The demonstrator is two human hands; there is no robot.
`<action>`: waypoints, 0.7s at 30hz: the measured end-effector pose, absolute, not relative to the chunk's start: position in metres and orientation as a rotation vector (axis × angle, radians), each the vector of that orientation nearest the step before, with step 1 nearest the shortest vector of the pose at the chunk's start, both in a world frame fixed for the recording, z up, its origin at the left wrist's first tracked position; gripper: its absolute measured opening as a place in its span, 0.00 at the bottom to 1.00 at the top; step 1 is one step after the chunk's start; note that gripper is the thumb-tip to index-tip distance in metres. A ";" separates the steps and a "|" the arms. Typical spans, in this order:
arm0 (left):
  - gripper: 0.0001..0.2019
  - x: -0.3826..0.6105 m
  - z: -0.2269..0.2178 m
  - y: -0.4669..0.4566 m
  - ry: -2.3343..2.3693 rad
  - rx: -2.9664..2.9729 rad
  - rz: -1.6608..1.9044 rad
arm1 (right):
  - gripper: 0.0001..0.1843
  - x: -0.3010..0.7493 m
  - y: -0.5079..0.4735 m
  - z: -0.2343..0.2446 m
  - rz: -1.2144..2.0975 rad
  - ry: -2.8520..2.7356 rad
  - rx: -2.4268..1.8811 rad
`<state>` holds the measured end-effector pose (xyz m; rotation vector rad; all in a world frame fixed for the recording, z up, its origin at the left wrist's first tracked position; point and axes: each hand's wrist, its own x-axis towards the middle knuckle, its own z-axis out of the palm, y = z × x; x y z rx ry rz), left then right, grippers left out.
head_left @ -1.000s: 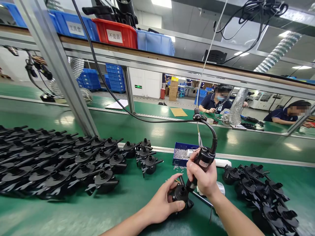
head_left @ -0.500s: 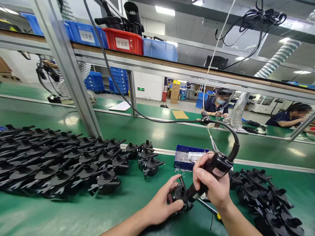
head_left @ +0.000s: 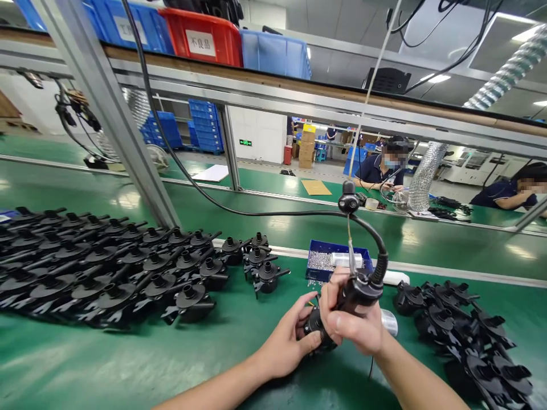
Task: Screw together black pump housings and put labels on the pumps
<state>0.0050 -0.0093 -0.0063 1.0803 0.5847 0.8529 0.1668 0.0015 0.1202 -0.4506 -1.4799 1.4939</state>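
Note:
My left hand (head_left: 285, 340) wraps round a black plastic housing (head_left: 313, 322) on the green bench, thumb on the near side. My right hand (head_left: 354, 326) is closed round a black corded electric screwdriver (head_left: 356, 293), which hangs from a cord and tilts down toward the housing. The tool's tip is hidden behind my right fingers, so I cannot tell whether it touches. Just beyond, a blue tray (head_left: 314, 275) holds many small metal screws and a clear-white packet (head_left: 346, 259). A few loose screws (head_left: 314, 283) lie in front of the tray.
Rows of similar black housings (head_left: 102, 250) cover the bench's left side, and another group (head_left: 478, 336) stands at right. The tool's cable (head_left: 256, 213) sags across the view. A metal post (head_left: 106, 114) rises at left. Beyond the bench sits a co-worker (head_left: 382, 171).
The screwdriver's top has swung left and stands more upright, and my right hand has moved left over the housing. My left hand keeps its hold. The camera view has shifted slightly.

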 end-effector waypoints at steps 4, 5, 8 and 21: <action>0.49 0.005 -0.007 -0.012 0.596 1.065 0.869 | 0.13 0.166 -0.001 0.122 1.457 -1.494 -0.458; 0.49 0.005 -0.008 -0.012 0.605 1.063 0.867 | 0.14 0.166 0.000 0.121 1.465 -1.475 -0.458; 0.50 0.004 -0.009 -0.012 0.641 1.056 0.835 | 0.17 0.167 0.004 0.116 1.504 -1.424 -0.441; 0.51 0.002 -0.011 -0.011 0.657 1.078 0.812 | 0.14 0.156 0.002 0.122 1.289 -1.347 -0.582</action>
